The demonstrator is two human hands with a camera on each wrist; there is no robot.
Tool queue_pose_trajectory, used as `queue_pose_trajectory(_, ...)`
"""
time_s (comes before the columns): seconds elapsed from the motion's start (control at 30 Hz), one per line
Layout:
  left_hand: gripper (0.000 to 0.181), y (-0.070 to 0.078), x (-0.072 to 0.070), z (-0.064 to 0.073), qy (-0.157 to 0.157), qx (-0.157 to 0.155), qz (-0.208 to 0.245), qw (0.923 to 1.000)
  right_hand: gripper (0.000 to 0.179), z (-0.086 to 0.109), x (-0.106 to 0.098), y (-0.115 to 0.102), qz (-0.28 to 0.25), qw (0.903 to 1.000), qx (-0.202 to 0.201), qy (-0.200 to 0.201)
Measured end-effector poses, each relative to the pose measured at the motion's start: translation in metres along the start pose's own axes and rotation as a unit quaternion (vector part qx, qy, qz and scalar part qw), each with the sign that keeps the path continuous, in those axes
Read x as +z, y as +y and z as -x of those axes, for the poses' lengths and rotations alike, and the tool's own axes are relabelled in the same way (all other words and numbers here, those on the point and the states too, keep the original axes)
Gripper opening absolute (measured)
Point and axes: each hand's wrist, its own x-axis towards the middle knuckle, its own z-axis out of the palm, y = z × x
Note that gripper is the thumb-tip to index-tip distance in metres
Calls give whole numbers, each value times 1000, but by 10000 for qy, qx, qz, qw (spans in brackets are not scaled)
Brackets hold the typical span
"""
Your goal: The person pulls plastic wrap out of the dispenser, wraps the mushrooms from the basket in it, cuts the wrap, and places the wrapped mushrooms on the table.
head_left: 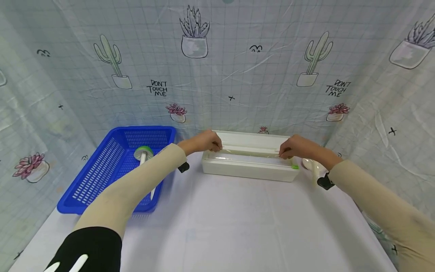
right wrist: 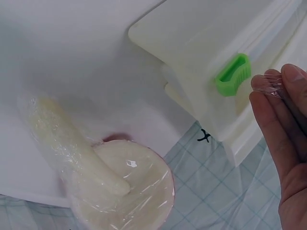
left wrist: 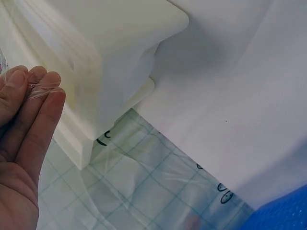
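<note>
A long white cling film dispenser [head_left: 248, 170] stands at the back of the table with its lid raised. Over it, my left hand [head_left: 204, 141] pinches one end of a clear strip of cling film [left wrist: 43, 89] between thumb and fingers. The other end is pinched by my right hand [head_left: 299, 146], so the film spans the box between both hands. A green slider [right wrist: 235, 74] sits at the dispenser's right end. Beside that end, a round cream bowl [right wrist: 151, 163] and a long cream piece [right wrist: 79, 148] lie under clear film; what the piece is, I cannot tell.
On the left is a blue plastic basket [head_left: 117, 129]. Inside it lies a white-handled thing with a round green and white head [head_left: 143, 151], partly behind my left sleeve. A patterned curtain [head_left: 217, 75] hangs close behind the dispenser and along both sides of the white table [head_left: 231, 226].
</note>
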Motion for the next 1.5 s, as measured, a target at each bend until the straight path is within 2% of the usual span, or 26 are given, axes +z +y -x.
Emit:
queue_pose_trajectory(0.23, 11, 2, -6, 2, 26, 91, -41, 9999, 5, 0, -5, -1, 72, 9998, 190, -3)
queue_pose_trajectory(0.53, 13, 6, -16, 7, -42, 40, 166, 9998, 5, 4, -14, -7, -72, 9995, 308, 51)
queue_pose_trajectory(0.8, 12, 10, -23, 10, 83, 105, 304, 9994, 5, 6, -21, -10, -1, 9992, 398, 88)
queue_pose_trajectory(1.2, 14, 17, -36, 13, 40, -159, 458, 9988, 6, 10, -31, -18, 116, 9990, 364, 222)
queue_pose_trajectory(1.5, 16, 17, -46, 16, 55, -174, 785, 9967, 6, 13, -42, -28, 220, 9983, 417, 338)
